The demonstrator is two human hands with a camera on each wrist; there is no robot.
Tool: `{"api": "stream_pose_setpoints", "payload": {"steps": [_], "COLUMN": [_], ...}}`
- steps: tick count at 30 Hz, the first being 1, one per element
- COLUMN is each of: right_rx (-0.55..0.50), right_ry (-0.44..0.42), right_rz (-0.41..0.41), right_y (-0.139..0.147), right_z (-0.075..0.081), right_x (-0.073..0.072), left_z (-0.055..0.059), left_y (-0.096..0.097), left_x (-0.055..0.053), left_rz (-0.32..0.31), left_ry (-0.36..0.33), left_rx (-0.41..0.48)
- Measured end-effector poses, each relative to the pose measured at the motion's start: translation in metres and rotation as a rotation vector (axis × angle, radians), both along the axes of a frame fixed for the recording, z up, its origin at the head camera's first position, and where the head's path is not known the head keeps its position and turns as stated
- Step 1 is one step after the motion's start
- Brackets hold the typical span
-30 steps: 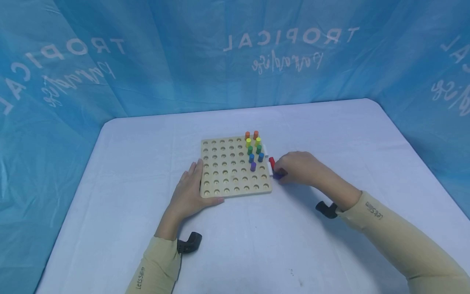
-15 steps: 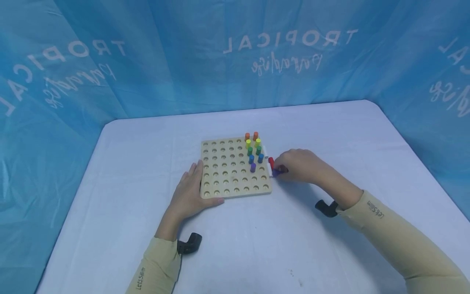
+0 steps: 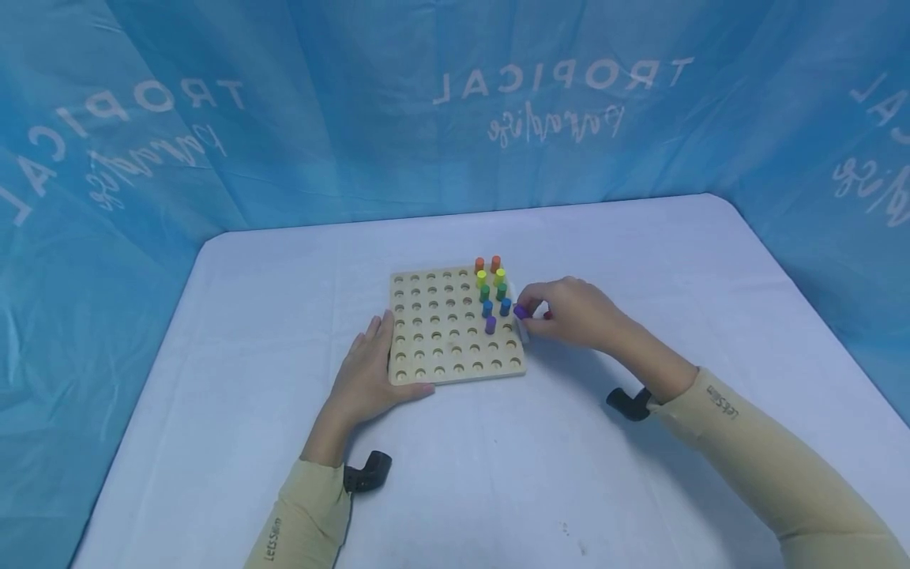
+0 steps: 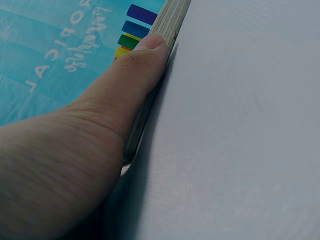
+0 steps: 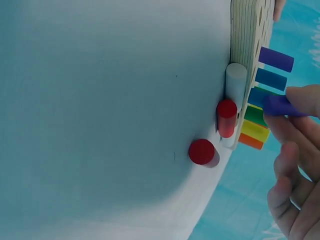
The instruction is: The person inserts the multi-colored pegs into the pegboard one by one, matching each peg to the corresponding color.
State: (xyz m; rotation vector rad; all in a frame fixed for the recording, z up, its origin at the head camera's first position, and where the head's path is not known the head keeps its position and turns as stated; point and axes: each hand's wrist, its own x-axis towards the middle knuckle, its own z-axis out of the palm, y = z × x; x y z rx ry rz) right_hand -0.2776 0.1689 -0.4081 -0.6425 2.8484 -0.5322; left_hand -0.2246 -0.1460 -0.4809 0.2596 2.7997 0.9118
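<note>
noted table point(image 3: 640, 249) under white cloth, with faint dark marks point(image 3: 582, 548) toward the near side; saw blue curtain point(image 3: 355, 158) behind it and at both sides, printed with mirrored "tropical paradise" lettering.

logged wooden board point(image 3: 446, 342) near mid-table, all four edges well inside the table's. saw white cloth running on past its left, far and near edges, and wide to the right beyond the pegs. found tighter quarters along its right edge: white pegs point(image 5: 237, 82) lying lengthwise against the side, red peg point(image 5: 226, 120) just beside them, second red peg point(image 5: 202, 152), seen nearly end-on, slightly apart.

found left hand point(image 3: 364, 370) spread at the near left corner, fingers straight along the left edge, thumb laid along the near edge, touching only.

found right hand point(image 3: 574, 312) with thumb and index pinching purple peg point(image 3: 521, 312), other fingers loosely bent. located purple peg raised at the board's right edge, near blue pegs point(image 3: 505, 307).

read its long axis as slanted in head view, one end toward the board; roughly parallel to the standing pegs in right wrist view. counted nine upright in the two right columns: paired orange, yellow, green, blue from the far side, then standing purple point(image 3: 490, 325) in the inner column.
</note>
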Motion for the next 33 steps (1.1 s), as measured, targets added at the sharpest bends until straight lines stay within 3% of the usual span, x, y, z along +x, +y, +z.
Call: {"api": "stream_pose_setpoints", "payload": {"steps": [10,33], "right_rx": [-0.108,-0.099], "right_ry": [-0.103,-0.118], "right_rz": [-0.052,-0.018], "right_y": [-0.006,-0.011], "right_z": [-0.008,-0.016], "right_x": [-0.002,-0.006], "left_z": [0.0,-0.002], "left_y": [0.001,-0.001], "left_x": [0.0,-0.001], "left_rz": [0.004,0.003], "left_ry": [-0.009,-0.007], "left_rx": [0.001,0.0]}}
